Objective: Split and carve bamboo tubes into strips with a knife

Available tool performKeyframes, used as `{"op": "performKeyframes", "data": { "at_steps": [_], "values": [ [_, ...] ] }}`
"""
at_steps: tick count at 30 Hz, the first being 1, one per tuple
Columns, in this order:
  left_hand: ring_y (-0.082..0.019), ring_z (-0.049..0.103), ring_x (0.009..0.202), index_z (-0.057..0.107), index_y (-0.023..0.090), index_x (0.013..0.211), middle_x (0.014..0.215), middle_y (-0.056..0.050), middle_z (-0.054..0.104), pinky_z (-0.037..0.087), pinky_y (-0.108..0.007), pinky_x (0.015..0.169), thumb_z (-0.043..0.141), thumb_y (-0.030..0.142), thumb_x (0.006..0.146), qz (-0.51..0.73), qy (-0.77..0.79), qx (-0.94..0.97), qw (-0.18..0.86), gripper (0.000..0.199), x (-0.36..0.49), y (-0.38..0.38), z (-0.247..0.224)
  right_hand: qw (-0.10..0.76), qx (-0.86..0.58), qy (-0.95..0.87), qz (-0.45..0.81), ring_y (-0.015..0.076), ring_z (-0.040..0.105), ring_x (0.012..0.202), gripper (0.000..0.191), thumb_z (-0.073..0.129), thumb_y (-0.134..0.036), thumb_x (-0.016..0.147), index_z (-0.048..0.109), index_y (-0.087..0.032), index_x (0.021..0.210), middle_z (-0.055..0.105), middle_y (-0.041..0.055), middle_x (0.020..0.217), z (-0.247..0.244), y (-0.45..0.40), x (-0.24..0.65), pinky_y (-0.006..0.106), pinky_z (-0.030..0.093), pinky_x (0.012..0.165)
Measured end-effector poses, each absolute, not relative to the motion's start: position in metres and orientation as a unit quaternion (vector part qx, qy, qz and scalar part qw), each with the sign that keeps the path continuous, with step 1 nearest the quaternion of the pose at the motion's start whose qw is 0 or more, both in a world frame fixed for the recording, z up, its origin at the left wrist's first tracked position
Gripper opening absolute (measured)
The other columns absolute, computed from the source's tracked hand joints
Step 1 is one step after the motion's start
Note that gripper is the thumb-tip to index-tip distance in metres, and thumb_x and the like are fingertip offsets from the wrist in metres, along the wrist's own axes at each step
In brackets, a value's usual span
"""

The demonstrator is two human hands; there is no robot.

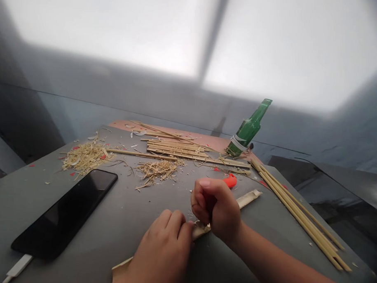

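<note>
Left hand (164, 248) grasps a bamboo strip (248, 199) slanting across the grey surface (94, 254); the right hand (220, 208) clenches above it, any contents hidden. Around lie a phone (65, 215), shavings (85, 157) and sticks (176, 149); a green bottle (250, 128) stands before a brightly lit wall (131, 90).

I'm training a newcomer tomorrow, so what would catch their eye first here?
Probably the bright green bottle, toward the far right of the grey table. Next might be the black phone lying at the left with a white cable at its near end. Front and centre, the left hand and curled right hand are at a pale strip.
</note>
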State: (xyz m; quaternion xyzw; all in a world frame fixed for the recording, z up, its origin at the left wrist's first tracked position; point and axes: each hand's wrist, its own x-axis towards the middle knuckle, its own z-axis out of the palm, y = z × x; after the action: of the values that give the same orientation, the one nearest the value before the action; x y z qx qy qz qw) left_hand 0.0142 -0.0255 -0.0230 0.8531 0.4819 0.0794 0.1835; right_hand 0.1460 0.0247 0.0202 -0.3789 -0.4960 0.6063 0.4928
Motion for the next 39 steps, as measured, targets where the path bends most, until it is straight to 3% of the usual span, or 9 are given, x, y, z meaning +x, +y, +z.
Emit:
{"op": "performKeyframes", "data": {
  "at_steps": [6, 10, 18, 32, 39],
  "values": [
    [-0.028, 0.061, 0.098, 0.069, 0.020, 0.111, 0.110, -0.010, 0.067, 0.053, -0.043, 0.088, 0.042, 0.014, 0.097, 0.112, 0.476, 0.856, 0.166, 0.031, 0.013, -0.028, -0.025, 0.548, -0.337, -0.518, 0.563, 0.0118, 0.031, 0.037, 0.030, 0.055, -0.042, 0.069, 0.050, -0.023, 0.045, 0.039, -0.0041, 0.037, 0.012, 0.001, 0.165, 0.027, 0.024, 0.040],
    [-0.027, 0.061, 0.096, 0.069, 0.021, 0.110, 0.109, -0.009, 0.067, 0.052, -0.041, 0.086, 0.042, 0.015, 0.098, 0.127, 0.479, 0.856, 0.145, 0.031, 0.014, -0.029, -0.027, 0.552, -0.313, -0.533, 0.560, 0.0127, 0.031, 0.038, 0.030, 0.053, -0.042, 0.072, 0.049, -0.024, 0.049, 0.038, -0.0046, 0.040, 0.006, -0.001, 0.169, 0.028, 0.024, 0.041],
    [-0.027, 0.062, 0.098, 0.070, 0.022, 0.110, 0.113, -0.007, 0.068, 0.052, -0.041, 0.086, 0.047, 0.013, 0.095, 0.100, 0.495, 0.848, 0.161, 0.029, 0.015, -0.028, -0.014, 0.493, -0.280, -0.595, 0.569, 0.0139, 0.035, 0.042, 0.034, 0.056, -0.040, 0.078, 0.054, -0.022, 0.050, 0.045, -0.0022, 0.041, 0.004, 0.003, 0.176, 0.028, 0.025, 0.045],
    [-0.027, 0.060, 0.106, 0.066, 0.024, 0.110, 0.119, -0.006, 0.065, 0.052, -0.042, 0.091, 0.053, 0.011, 0.090, 0.066, 0.518, 0.823, 0.226, 0.027, 0.014, -0.029, -0.006, 0.400, -0.255, -0.683, 0.555, 0.0146, 0.036, 0.052, 0.042, 0.059, -0.053, 0.086, 0.049, -0.022, 0.058, 0.043, -0.0033, 0.054, 0.003, -0.009, 0.191, 0.031, 0.026, 0.054],
    [-0.029, 0.061, 0.104, 0.066, 0.025, 0.114, 0.116, -0.007, 0.065, 0.052, -0.040, 0.086, 0.056, 0.016, 0.089, 0.095, 0.505, 0.828, 0.224, 0.028, 0.008, -0.028, -0.017, 0.469, -0.224, -0.615, 0.593, 0.0158, 0.040, 0.054, 0.036, 0.059, -0.042, 0.085, 0.052, -0.021, 0.056, 0.046, -0.0021, 0.053, 0.004, -0.010, 0.190, 0.031, 0.031, 0.056]
  ]
}}
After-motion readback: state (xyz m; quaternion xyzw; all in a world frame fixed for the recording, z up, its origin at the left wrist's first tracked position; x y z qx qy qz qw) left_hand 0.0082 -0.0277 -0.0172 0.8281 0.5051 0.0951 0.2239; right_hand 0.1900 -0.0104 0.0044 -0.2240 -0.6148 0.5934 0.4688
